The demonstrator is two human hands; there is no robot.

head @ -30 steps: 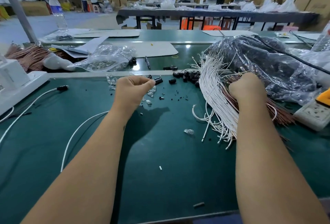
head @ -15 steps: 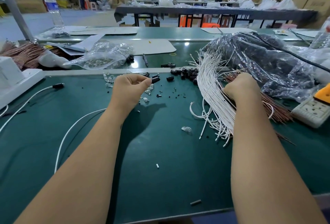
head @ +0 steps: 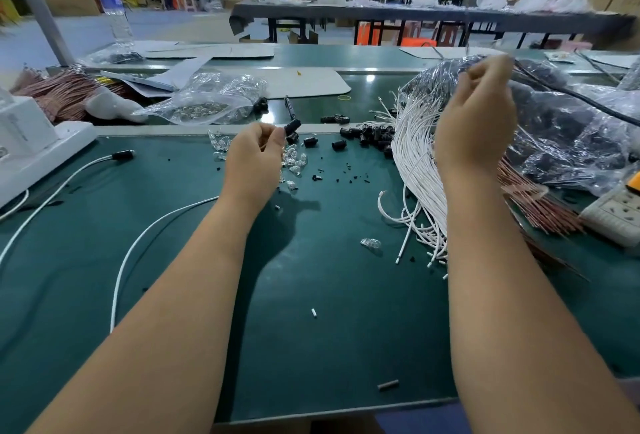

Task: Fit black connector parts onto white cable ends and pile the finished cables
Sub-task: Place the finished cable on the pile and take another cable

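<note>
My left hand (head: pixel 254 160) pinches a black connector part (head: pixel 292 127) between thumb and forefinger, above the green table (head: pixel 311 295). My right hand (head: pixel 478 122) is raised over the bundle of white cables (head: pixel 415 163), its blurred fingertips pinched on one white cable end drawn up from the bundle. Loose black connector parts (head: pixel 370 134) lie between the hands near the far edge. A finished white cable with a black connector end (head: pixel 121 155) lies at the left, and a second white cable (head: pixel 156 232) loops under my left forearm.
Small clear parts (head: pixel 294 160) are scattered under my left hand. A crinkled plastic bag of black parts (head: pixel 571 128), copper-coloured wires (head: pixel 540 201) and a power strip (head: pixel 616 212) crowd the right side. A white device (head: pixel 27 142) stands at the left.
My right hand has lifted off the cable bundle and risen toward the plastic bag. My left hand stays in place, with the black connector part now turned upward.
</note>
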